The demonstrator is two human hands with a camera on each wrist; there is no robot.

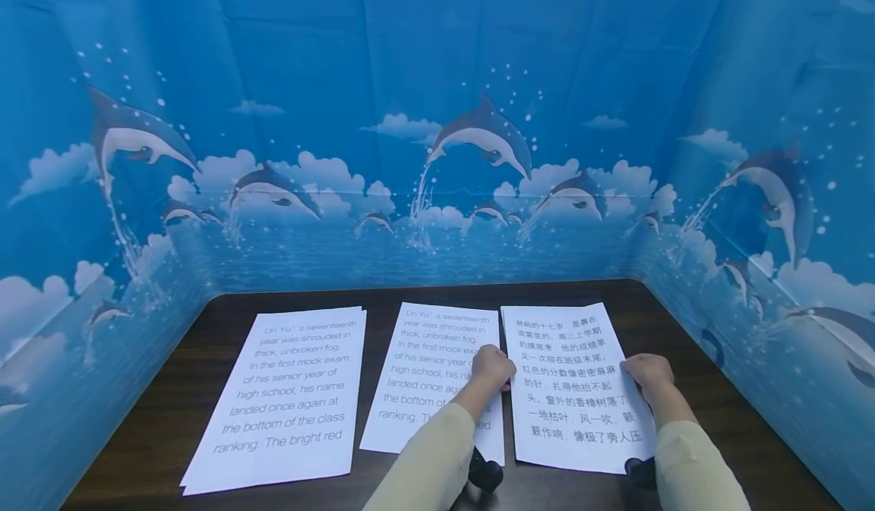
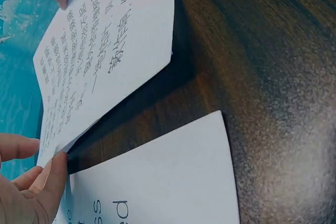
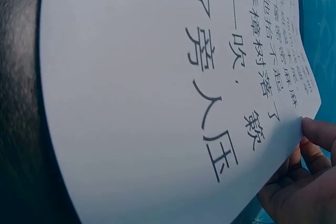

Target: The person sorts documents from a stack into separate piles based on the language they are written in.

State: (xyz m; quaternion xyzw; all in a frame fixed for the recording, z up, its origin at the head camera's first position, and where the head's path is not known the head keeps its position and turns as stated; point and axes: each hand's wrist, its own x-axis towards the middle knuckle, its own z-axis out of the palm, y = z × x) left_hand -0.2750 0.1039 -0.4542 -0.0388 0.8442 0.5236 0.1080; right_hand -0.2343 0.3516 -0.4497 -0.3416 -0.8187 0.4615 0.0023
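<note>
A sheet of paper printed with Chinese text (image 1: 574, 397) is held by both hands along its long sides. My left hand (image 1: 491, 368) pinches its left edge, and in the left wrist view the left fingers (image 2: 55, 182) meet at that edge. On the opposite side, my right hand (image 1: 649, 374) pinches the right edge. The right wrist view shows the thumb (image 3: 317, 132) on the printed face and the other fingers curled underneath. In the left wrist view, the sheet's near corner stands raised over the tabletop, casting a shadow.
An English-printed sheet (image 1: 431, 382) lies in the middle, partly covered by my left forearm. Further left, a stack of English-printed sheets (image 1: 280, 397) lies slightly fanned on the dark wooden table (image 1: 150, 389). A blue dolphin-print curtain (image 1: 437, 116) surrounds the table's back and sides.
</note>
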